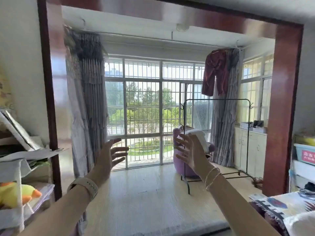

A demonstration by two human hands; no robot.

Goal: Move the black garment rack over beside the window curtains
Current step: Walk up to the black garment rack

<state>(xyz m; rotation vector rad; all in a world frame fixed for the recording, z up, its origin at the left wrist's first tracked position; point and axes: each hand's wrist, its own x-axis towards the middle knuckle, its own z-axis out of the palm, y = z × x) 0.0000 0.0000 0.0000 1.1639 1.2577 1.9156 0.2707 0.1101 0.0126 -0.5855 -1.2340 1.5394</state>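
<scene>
A thin black garment rack [216, 99] stands empty on the wooden floor at the right, just in front of the right-hand grey curtain [225, 126]. Its near leg [186, 183] rests on the floor past my right wrist. A second grey curtain [88, 103] hangs at the left of the barred window [144, 106]. Both my arms are stretched forward. My left hand [110, 155] is open with fingers spread and holds nothing. My right hand [190, 150] is open too, in front of the rack's left post, apart from it as far as I can tell.
A purple chair [180, 150] with a white cloth sits behind the rack. Dark red trousers [214, 72] hang over the right curtain. White cabinets [250, 147] line the right wall. Cluttered shelves with a yellow plush duck [15, 195] stand at left; a patterned bed cover [283, 205] lies at right.
</scene>
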